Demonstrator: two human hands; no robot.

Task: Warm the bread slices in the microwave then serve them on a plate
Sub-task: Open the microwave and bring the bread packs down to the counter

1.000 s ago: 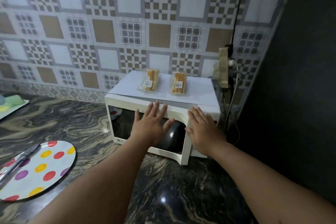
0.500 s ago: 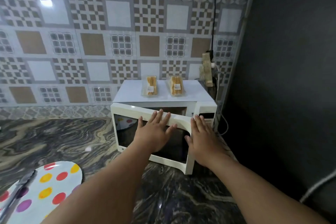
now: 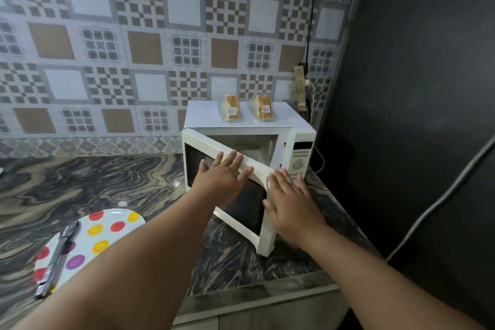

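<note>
Both flat hands, left (image 3: 223,178) and right (image 3: 290,205), hold nothing, pressing the microwave door (image 3: 227,185); swinging wider, it might slide the microwave (image 3: 297,147).

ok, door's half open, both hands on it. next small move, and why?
Probably swing the microwave door wider. It stands only partly open, with the left hand flat on its front and the right hand at its free edge. The two bread packs sit on top of the microwave, so the cavity needs clear access first.
</note>
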